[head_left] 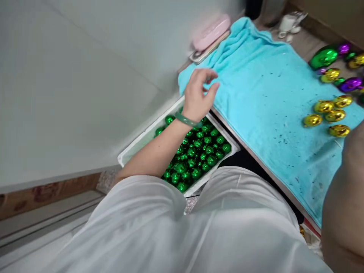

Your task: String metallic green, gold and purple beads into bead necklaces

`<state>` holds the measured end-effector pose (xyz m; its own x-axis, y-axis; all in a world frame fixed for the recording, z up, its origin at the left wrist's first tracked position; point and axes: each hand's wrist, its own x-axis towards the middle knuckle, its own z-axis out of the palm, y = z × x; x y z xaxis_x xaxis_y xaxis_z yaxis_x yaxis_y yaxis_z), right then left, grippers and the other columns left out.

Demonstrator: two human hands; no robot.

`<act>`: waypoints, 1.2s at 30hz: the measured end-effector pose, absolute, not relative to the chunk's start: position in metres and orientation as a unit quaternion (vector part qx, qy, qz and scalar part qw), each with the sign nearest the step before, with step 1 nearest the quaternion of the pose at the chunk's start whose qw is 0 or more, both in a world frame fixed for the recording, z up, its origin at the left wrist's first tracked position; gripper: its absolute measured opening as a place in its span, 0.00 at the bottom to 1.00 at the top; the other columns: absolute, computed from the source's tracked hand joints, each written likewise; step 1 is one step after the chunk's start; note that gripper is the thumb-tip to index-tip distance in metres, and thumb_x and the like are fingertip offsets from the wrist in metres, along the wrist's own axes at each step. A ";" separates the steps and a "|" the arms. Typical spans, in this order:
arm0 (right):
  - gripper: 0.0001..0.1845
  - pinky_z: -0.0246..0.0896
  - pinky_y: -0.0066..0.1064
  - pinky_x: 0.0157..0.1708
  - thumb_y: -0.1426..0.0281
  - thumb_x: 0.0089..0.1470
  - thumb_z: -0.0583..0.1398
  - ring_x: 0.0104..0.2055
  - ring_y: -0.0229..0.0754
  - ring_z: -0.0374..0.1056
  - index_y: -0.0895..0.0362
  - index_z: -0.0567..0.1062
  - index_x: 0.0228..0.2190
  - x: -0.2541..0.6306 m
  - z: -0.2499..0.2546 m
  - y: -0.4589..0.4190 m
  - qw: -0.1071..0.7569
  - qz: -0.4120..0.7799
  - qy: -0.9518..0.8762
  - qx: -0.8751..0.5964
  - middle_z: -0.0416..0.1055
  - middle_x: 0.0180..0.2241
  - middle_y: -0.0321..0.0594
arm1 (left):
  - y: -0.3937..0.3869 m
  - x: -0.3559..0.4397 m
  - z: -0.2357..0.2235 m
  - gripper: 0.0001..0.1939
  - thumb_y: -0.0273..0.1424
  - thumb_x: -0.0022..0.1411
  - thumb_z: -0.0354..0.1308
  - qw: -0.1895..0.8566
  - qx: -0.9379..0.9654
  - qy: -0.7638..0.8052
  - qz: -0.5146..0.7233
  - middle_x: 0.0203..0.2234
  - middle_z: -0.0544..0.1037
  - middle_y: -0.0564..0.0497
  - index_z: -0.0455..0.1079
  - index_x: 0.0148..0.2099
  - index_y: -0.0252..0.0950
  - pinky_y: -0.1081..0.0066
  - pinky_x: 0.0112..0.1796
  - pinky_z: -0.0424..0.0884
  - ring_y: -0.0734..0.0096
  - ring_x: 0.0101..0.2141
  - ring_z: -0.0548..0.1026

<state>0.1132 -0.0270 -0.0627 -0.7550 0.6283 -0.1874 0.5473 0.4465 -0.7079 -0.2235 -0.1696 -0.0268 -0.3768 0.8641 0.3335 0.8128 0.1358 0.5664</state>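
Observation:
My left hand (200,94), with a green bangle (186,120) on the wrist, hovers between the white foam box (122,156) and the edge of a blue towel (250,91). Its thumb and fingers are bent but apart, and nothing shows between them. Below the forearm, the box holds many shiny green balls (196,173). Several gold balls (324,106) lie on the towel towards the right. Only a blurred part of my right arm (345,204) shows at the right edge; the hand itself is out of the picture.
A pink case (212,32) lies at the towel's far left corner. Past the towel are a large green ball (323,57), purple balls (351,84) and small white items (288,24). A pale wall or panel (85,83) stands close on the left.

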 end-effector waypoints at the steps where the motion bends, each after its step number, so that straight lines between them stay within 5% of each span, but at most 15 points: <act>1: 0.21 0.56 0.38 0.43 0.60 0.60 0.51 0.46 0.51 0.65 0.58 0.72 0.48 0.089 -0.063 -0.046 0.031 0.382 -0.866 -0.322 0.73 0.39 0.51 | -0.199 -0.232 -0.046 0.12 0.35 0.65 0.50 0.043 0.545 0.777 0.313 0.41 0.70 0.48 0.65 0.47 0.35 0.62 0.45 0.70 0.65 0.44 0.70; 6: 0.19 0.53 0.40 0.46 0.64 0.61 0.51 0.48 0.55 0.63 0.60 0.73 0.47 -0.004 -0.067 -0.139 -0.051 0.290 -0.937 -0.190 0.72 0.40 0.53 | -0.330 -0.203 -0.141 0.18 0.33 0.60 0.56 0.240 0.559 0.789 0.078 0.47 0.70 0.39 0.67 0.51 0.31 0.58 0.50 0.67 0.57 0.48 0.68; 13: 0.16 0.58 0.39 0.44 0.72 0.59 0.50 0.46 0.52 0.65 0.61 0.72 0.46 -0.052 -0.118 -0.192 -0.228 0.206 -0.949 -0.066 0.69 0.46 0.56 | -0.385 -0.139 -0.179 0.34 0.35 0.58 0.56 0.327 0.619 0.713 -0.041 0.63 0.57 0.42 0.55 0.66 0.46 0.56 0.45 0.67 0.48 0.54 0.62; 19: 0.29 0.60 0.43 0.47 0.72 0.53 0.57 0.52 0.59 0.61 0.61 0.64 0.57 -0.079 -0.170 -0.196 -0.282 0.200 -0.936 -0.065 0.65 0.53 0.58 | -0.372 -0.134 -0.205 0.28 0.32 0.65 0.46 0.344 0.625 0.700 -0.039 0.64 0.56 0.44 0.54 0.66 0.47 0.57 0.46 0.68 0.51 0.51 0.66; 23: 0.38 0.57 0.45 0.50 0.71 0.52 0.58 0.57 0.59 0.56 0.56 0.56 0.63 -0.087 -0.183 -0.197 -0.276 0.219 -0.936 -0.001 0.58 0.60 0.53 | -0.379 -0.139 -0.194 0.28 0.27 0.62 0.49 0.361 0.599 0.714 0.033 0.62 0.60 0.42 0.58 0.64 0.43 0.59 0.50 0.68 0.56 0.52 0.68; 30: 0.34 0.57 0.48 0.51 0.60 0.51 0.62 0.57 0.60 0.56 0.50 0.63 0.59 -0.091 -0.202 -0.217 -0.316 0.227 -0.915 0.111 0.54 0.61 0.50 | -0.471 -0.186 -0.147 0.35 0.47 0.56 0.58 0.247 0.400 0.863 0.188 0.51 0.71 0.41 0.57 0.61 0.38 0.55 0.55 0.64 0.54 0.53 0.69; 36: 0.33 0.61 0.49 0.48 0.59 0.48 0.64 0.55 0.61 0.58 0.52 0.66 0.56 -0.102 -0.205 -0.228 -0.341 0.213 -0.908 0.123 0.57 0.59 0.51 | -0.508 -0.185 -0.180 0.37 0.50 0.55 0.58 0.269 0.435 0.838 0.191 0.53 0.70 0.37 0.61 0.59 0.32 0.52 0.59 0.57 0.52 0.57 0.63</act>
